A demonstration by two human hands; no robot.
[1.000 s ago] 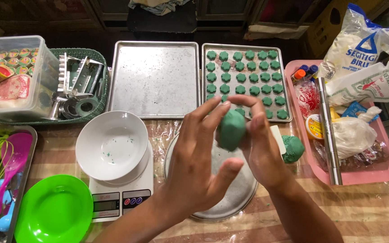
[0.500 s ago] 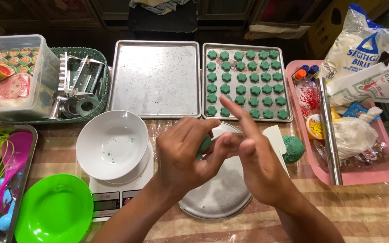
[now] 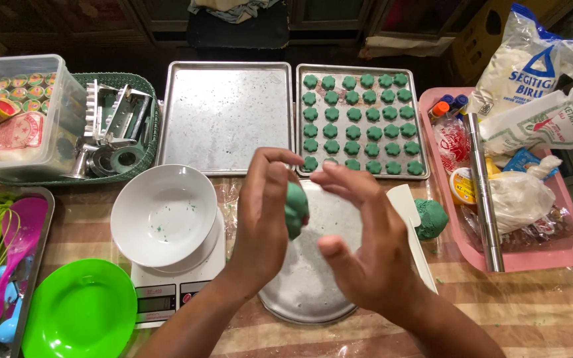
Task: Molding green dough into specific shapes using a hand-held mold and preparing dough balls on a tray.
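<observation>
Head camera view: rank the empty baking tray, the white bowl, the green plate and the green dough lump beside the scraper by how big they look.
1. Empty baking tray
2. White bowl and green plate: look alike, unranked
3. Green dough lump

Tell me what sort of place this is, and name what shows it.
Most likely a home kitchen worktable set up for cookie baking. A baking tray holds rows of small green dough pieces, the left hand holds a lump of green dough, and a white bowl sits on a digital kitchen scale.

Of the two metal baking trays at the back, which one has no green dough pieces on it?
The left baking tray: bare metal with only faint green specks. The right tray carries rows of small green dough pieces.
</observation>
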